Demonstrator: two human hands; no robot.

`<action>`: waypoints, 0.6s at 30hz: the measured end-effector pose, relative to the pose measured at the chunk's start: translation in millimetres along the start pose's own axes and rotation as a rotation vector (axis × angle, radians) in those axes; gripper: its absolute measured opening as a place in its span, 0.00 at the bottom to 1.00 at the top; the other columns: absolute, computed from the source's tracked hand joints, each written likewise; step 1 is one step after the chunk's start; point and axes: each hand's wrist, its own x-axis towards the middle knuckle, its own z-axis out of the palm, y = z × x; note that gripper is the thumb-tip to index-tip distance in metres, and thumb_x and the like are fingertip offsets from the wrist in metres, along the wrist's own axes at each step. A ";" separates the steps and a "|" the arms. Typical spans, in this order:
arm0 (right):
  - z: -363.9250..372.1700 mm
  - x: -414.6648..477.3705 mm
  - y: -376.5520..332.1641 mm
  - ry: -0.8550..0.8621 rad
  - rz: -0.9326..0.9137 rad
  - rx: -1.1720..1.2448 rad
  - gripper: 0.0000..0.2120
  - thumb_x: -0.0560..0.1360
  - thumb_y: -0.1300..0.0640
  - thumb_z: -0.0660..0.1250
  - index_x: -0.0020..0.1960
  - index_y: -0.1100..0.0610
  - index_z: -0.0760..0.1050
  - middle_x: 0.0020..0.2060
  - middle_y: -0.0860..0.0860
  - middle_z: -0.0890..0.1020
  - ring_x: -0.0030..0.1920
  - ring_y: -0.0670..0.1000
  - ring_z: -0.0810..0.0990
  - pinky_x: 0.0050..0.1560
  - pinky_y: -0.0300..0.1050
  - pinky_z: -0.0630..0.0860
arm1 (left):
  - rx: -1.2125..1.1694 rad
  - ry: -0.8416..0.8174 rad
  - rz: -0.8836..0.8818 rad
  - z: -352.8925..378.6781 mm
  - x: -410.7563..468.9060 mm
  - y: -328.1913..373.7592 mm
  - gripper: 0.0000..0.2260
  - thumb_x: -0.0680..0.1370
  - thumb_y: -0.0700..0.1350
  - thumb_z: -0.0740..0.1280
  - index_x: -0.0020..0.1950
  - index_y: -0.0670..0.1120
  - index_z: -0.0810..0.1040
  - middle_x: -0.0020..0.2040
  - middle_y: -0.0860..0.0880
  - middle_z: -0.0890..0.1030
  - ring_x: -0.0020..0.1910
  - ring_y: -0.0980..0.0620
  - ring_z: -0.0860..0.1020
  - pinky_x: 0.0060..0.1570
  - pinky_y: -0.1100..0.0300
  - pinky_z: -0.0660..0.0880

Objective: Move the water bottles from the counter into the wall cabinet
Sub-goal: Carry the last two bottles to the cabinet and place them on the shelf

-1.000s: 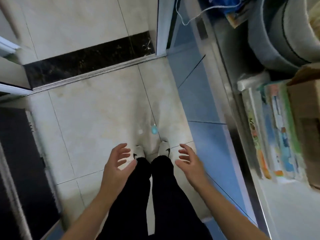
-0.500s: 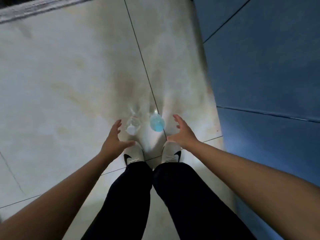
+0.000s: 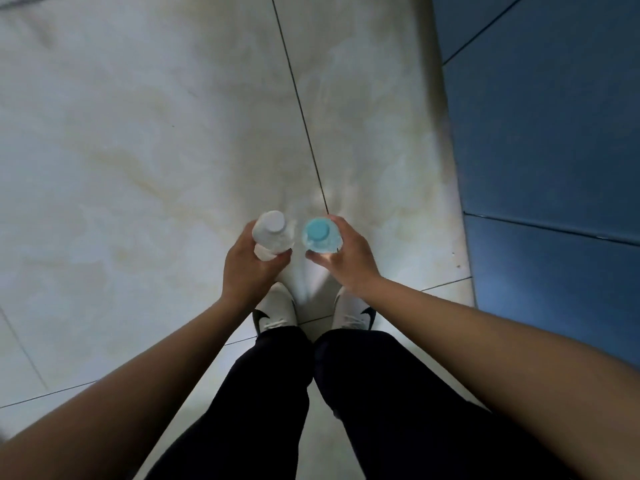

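Two clear water bottles stand upright, seen from above, just in front of my shoes. The white-capped bottle [image 3: 272,232] is on the left, and my left hand [image 3: 247,271] is wrapped around its body. The blue-capped bottle [image 3: 320,235] is on the right, with my right hand [image 3: 349,259] closed around it. The bottles' lower parts are hidden behind my fingers. No cabinet or counter is in view.
Pale marbled floor tiles [image 3: 156,150] fill most of the view. A blue panelled cabinet front [image 3: 554,150] runs along the right side. My white shoes [image 3: 277,311] and dark trousers are below the hands.
I have bent lower toward the floor. Both hands went from open beside the bottles to closed around them, left on the white-capped one, right on the blue-capped one.
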 end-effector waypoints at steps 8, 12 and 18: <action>-114.6 -181.9 -154.4 0.154 0.051 0.287 0.25 0.71 0.50 0.81 0.64 0.46 0.75 0.53 0.40 0.82 0.55 0.46 0.82 0.51 0.26 0.73 | -0.086 0.051 -0.084 -148.5 -162.1 154.0 0.24 0.66 0.64 0.77 0.59 0.60 0.78 0.48 0.79 0.80 0.47 0.75 0.79 0.43 0.82 0.70; -176.7 -310.2 -244.4 0.142 0.056 0.391 0.28 0.69 0.48 0.82 0.66 0.50 0.78 0.55 0.43 0.85 0.56 0.44 0.84 0.56 0.37 0.79 | -0.099 0.010 -0.126 -233.1 -273.5 239.3 0.30 0.65 0.65 0.78 0.64 0.56 0.80 0.52 0.69 0.84 0.51 0.66 0.83 0.48 0.73 0.75; -259.3 -487.8 -344.7 0.119 0.073 0.429 0.25 0.71 0.55 0.84 0.65 0.51 0.80 0.56 0.49 0.87 0.58 0.50 0.86 0.58 0.41 0.82 | -0.100 -0.026 -0.069 -340.2 -425.4 350.9 0.23 0.67 0.63 0.80 0.60 0.59 0.83 0.51 0.65 0.87 0.49 0.61 0.86 0.48 0.60 0.81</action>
